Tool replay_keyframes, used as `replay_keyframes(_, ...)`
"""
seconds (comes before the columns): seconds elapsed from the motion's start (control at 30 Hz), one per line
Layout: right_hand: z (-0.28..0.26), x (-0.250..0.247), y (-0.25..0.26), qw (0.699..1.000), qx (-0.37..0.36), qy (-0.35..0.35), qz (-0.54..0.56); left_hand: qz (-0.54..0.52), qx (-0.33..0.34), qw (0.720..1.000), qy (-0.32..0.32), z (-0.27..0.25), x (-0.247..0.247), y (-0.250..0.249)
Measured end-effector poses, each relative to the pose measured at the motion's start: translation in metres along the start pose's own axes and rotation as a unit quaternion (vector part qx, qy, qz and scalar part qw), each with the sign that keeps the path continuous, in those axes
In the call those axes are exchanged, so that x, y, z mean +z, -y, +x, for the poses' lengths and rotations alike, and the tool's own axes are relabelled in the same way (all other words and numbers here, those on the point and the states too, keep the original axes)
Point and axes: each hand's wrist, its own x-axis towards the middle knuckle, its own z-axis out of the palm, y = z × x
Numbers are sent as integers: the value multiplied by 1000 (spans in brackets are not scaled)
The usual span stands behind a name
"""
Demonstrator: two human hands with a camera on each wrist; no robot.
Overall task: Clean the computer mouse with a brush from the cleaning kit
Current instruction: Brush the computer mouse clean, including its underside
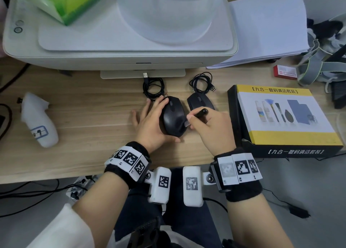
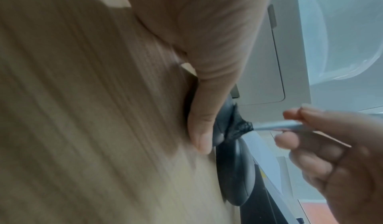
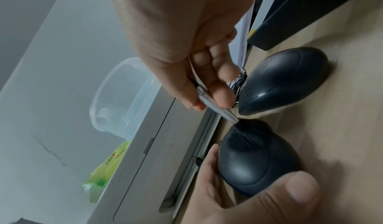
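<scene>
Mouse: the black computer mouse lies on the wooden desk at the centre of the head view, long axis running from about 12 o'clock (wheel end, toward the printer) to 6 o'clock (tail end, toward the person), tipped slightly to 11–5.
Printer: white, behind the mouse at 12 o'clock, with a clear tub and a green packet on top.
Cleaning kit box: at 3 o'clock from the mouse, well apart, lid closed with the picture side up.
Second mouse: just beside the first at about 1 o'clock, untouched; each has a coiled cable behind it.
Left hand: cups the mouse from its 9 o'clock side, fingers curved along that flank and thumb hooked round the tail end at 6 o'clock, pinning it to the desk.
Right hand: comes in from 3 o'clock, thumb and fingers pinching the brush near its metal collar like a pen.
Brush: handle slopes up and away to 2 o'clock; the dark bristles, seen in the right wrist view, are splayed on the right rear shoulder of the mouse.
Key relation: the brush lies across the mouse's long axis, so strokes along that axis, 12 to 6, would probably cover the shell; the right hand is the working one, the left only steadies.
Judgement: brushing is under way; wheel and button seams look not yet reached.
</scene>
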Motion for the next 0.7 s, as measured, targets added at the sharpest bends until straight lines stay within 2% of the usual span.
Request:
replay_keyframes(0.07, 0, 1, 2, 1000, -15, -13, 1, -6, 1, 1000, 0, 0, 0, 1)
replay_keyframes(0.2, 0, 2, 1, 1000, 8, 22, 12, -5, 2, 1000, 2, 1, 0, 1)
replay_keyframes(0.33, -1, 2, -1, 1000, 2, -2, 21, -5, 4, 1000, 0, 1, 0, 2)
replay_keyframes(0.43, -2, 5, -2, 999, 19, 26, 30, -1, 1, 1000, -2, 1, 0, 3)
replay_keyframes(0.57, -2, 6, -1, 999, 12, -1, 40, 1, 5, 1000, 1, 1, 0, 2)
replay_keyframes(0.7, 0, 8, 2, 999, 19, 27, 43, -2, 3, 1000, 4, 1, 0, 1)
